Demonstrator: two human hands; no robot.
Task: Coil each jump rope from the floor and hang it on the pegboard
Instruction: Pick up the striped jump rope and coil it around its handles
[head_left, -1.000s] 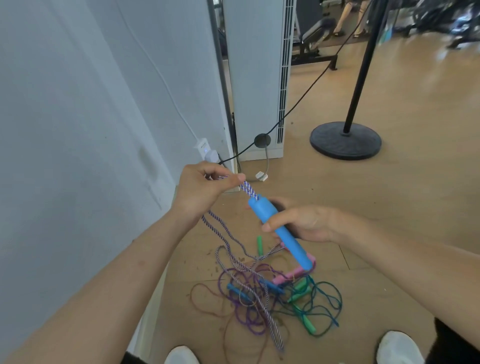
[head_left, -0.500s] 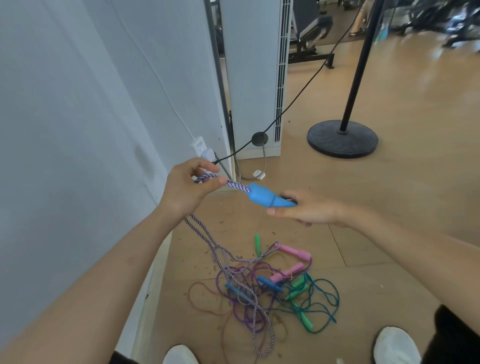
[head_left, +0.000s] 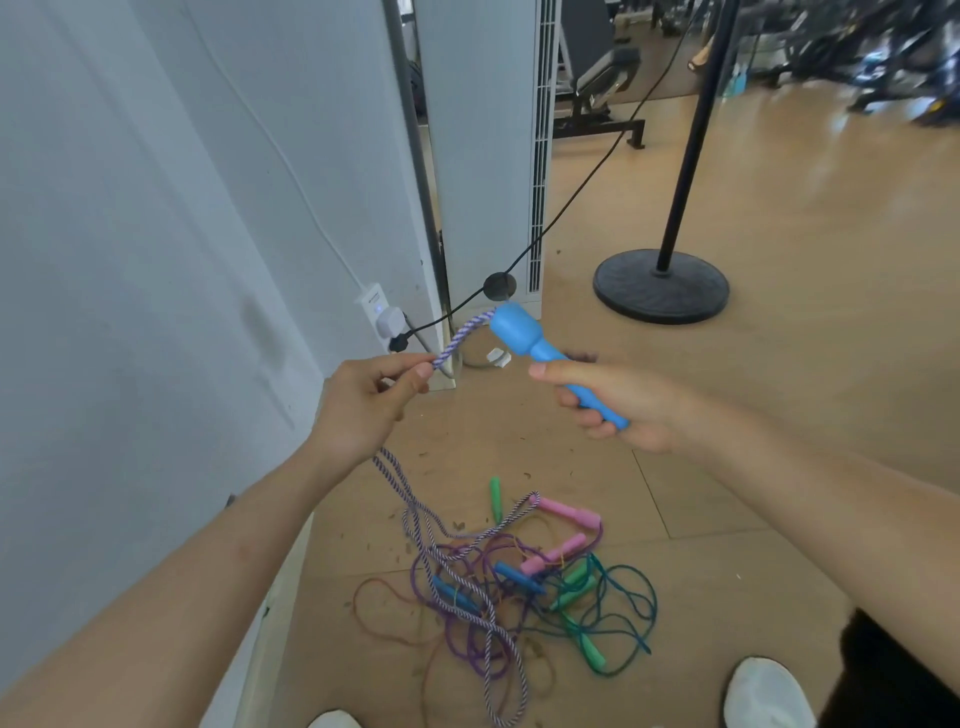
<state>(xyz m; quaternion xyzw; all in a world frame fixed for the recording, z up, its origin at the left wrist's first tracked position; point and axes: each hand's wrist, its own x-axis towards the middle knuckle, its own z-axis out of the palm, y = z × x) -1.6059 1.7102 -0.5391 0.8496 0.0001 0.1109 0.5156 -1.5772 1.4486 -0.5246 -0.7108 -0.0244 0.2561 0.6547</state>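
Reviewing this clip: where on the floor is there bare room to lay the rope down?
Bare wooden floor lies open right of the tangled rope pile, between the black stand base and the white shoe. A narrower free strip runs between pile and wall. The pile itself is crowded.

Gym, weight bench (head_left: 597, 78), exercise machines (head_left: 857, 47), wood floor (head_left: 805, 218), jump ropes (head_left: 519, 582)

Tangled ropes (head_left: 519, 582) on floor (head_left: 779, 415), wall (head_left: 156, 208) left, stand base (head_left: 661, 287) behind.
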